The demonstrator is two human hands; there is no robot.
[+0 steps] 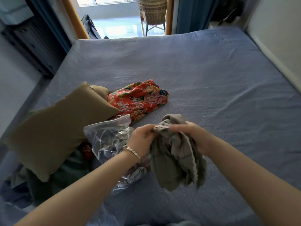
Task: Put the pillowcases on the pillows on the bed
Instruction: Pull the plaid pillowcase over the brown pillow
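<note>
A crumpled grey pillowcase (175, 159) with a pale trimmed edge hangs over the blue bed (211, 82). My left hand (141, 139) pinches its top edge, and my right hand (193, 136) grips the bunched cloth from the other side. A bare tan pillow (53, 128) lies on the left of the bed, with the corner of a second tan pillow (101, 92) behind it. A pillow in a red flowered case (138, 100) lies just past them. A clear plastic bag (110, 137) holding more cloth rests below my left hand.
Dark green and patterned cloth (70, 172) is heaped at the bed's near left. A wall (280, 38) runs along the bed's right side. Beyond the far edge stand a wicker chair (153, 12) and blue curtains (192, 15). A dark radiator (35, 44) is at the left.
</note>
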